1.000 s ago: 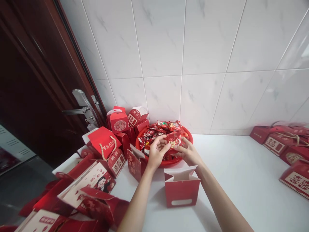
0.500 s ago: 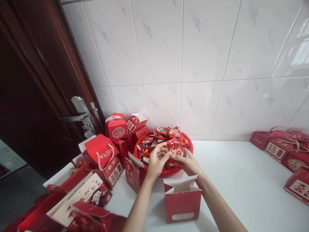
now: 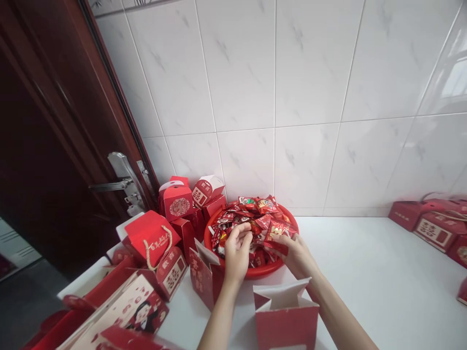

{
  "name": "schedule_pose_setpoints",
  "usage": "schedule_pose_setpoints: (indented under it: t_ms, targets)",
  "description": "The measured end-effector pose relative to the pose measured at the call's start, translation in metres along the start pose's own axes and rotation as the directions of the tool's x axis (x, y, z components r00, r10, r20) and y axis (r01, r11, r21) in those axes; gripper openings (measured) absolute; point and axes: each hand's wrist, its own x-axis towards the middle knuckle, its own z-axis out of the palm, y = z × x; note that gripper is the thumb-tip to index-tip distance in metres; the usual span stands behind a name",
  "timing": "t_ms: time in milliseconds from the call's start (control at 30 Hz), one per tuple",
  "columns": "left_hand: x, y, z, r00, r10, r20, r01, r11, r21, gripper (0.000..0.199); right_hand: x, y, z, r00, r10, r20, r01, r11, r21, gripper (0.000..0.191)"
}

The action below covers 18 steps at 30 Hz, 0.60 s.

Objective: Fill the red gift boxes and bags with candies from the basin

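From where I stand, the right hand (image 3: 296, 252) is pinching a red packet (image 3: 278, 230) between thumb and fingers, just over the red basin (image 3: 255, 273) near the middle of the frame. The left hand (image 3: 237, 250) is beside it, fingers curled and apart from the thumb, with nothing I can see in its grip. At bottom centre an open box (image 3: 286, 324) stands on the white table (image 3: 357, 272) with its top edges up; that packet is not in it (whether anything lies at the bottom, I cannot tell). A second open box (image 3: 202, 282) stands just left of the basin, its inside hidden too. Plenty of packets (image 3: 266, 204) remain heaped in the basin. At the right edge, a group of boxes (image 3: 432, 231) looks folded shut, perhaps done with. More cartons (image 3: 171, 273) crowd the lower left; much seems unfinished.
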Motion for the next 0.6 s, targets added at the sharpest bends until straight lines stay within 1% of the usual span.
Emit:
schedule_pose_setpoints:
  t_ms: [100, 233, 333, 400, 500, 600]
  targets:
    - [0.001, -0.006, 0.000, 1.000, 0.021, -0.002, -0.021, 1.000, 0.018, 0.020, 0.002, -0.001, -0.003, 0.997, -0.069, -0.042, 0.069, 0.998, 0.012, 0.031]
    - [-0.001, -0.008, 0.001, 0.998, 0.059, 0.038, -0.062, 0.996, 0.070, 0.032, 0.002, -0.004, -0.006, 0.994, -0.084, -0.069, 0.085, 0.996, 0.012, 0.030]
    - [-0.001, -0.007, 0.001, 0.990, 0.085, 0.112, -0.098, 0.989, 0.114, 0.042, 0.002, -0.005, -0.007, 0.994, -0.084, -0.076, 0.084, 0.996, 0.002, 0.029]
    - [-0.001, -0.006, 0.001, 0.982, 0.088, 0.169, -0.114, 0.982, 0.151, 0.045, 0.001, -0.006, -0.007, 0.993, -0.090, -0.081, 0.090, 0.996, -0.009, 0.031]
    - [0.000, -0.004, 0.000, 0.969, 0.056, 0.240, -0.111, 0.968, 0.223, 0.048, 0.000, -0.009, -0.005, 0.995, -0.089, -0.054, 0.089, 0.996, -0.014, 0.032]
    - [0.000, -0.002, 0.000, 0.960, 0.038, 0.278, -0.123, 0.948, 0.294, 0.044, -0.001, -0.011, -0.003, 0.996, -0.087, -0.036, 0.087, 0.996, 0.004, 0.032]
